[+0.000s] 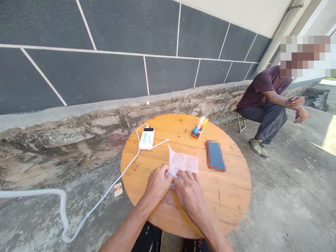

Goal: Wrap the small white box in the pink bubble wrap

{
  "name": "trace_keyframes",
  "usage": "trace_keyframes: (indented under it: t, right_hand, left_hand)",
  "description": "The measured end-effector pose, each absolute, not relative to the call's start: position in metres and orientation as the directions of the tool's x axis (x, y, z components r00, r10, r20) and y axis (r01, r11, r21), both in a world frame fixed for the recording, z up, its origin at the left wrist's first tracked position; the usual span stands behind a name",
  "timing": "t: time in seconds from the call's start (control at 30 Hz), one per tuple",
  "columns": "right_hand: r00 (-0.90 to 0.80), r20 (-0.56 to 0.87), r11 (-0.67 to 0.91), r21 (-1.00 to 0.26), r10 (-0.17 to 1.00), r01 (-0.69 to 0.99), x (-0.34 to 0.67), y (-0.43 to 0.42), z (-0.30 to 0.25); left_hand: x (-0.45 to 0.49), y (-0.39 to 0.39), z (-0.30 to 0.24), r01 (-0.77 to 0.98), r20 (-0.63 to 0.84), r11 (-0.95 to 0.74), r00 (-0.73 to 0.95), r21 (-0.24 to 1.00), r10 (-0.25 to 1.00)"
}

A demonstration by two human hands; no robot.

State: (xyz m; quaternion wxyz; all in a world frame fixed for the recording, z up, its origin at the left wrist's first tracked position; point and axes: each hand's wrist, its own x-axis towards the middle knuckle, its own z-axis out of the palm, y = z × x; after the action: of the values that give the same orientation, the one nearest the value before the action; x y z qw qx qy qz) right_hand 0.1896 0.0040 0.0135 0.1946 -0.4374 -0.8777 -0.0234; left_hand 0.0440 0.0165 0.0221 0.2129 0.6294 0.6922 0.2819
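A pinkish, translucent piece of bubble wrap (pixel 187 161) lies on the round wooden table (pixel 231 196) in front of me. My left hand (pixel 159 180) pinches its left edge, fingers curled and thumb pressed in. Close beside it, my right hand (pixel 187 189) rests on the lower part of the wrap with its fingers bent down onto it. Crumpled folds of the wrap show between my thumbs. Whether something lies inside the folds, I cannot tell.
A white power bank (pixel 147 138) with a white cable (pixel 105 196) sits at the table's left. Behind the wrap stands a tape roll (pixel 200 127); a phone (pixel 215 156) lies to the right. A small box (pixel 118 189) is on the ground. A person (pixel 270 94) sits at right.
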Motion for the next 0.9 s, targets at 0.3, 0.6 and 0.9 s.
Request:
trace_keyframes:
  t: [0.3,0.6,0.9]
  right_hand:
    - [-0.432,0.367,0.564,-0.454,0.824,0.690,0.193,0.000,0.008]
    - [-0.339,0.363,0.496,-0.602,0.868,0.625,0.200,0.003,-0.002]
    - [-0.366,0.364,0.516,-0.622,0.857,0.590,0.204,0.001,0.004]
  left_hand:
    - [0.033,-0.001,0.028,0.527,-0.019,-0.062,0.148,0.848,0.989]
    - [0.035,-0.012,0.022,0.659,0.126,-0.265,0.252,0.704,0.960]
    - [0.030,-0.009,0.030,0.780,0.149,-0.456,0.437,0.427,0.887]
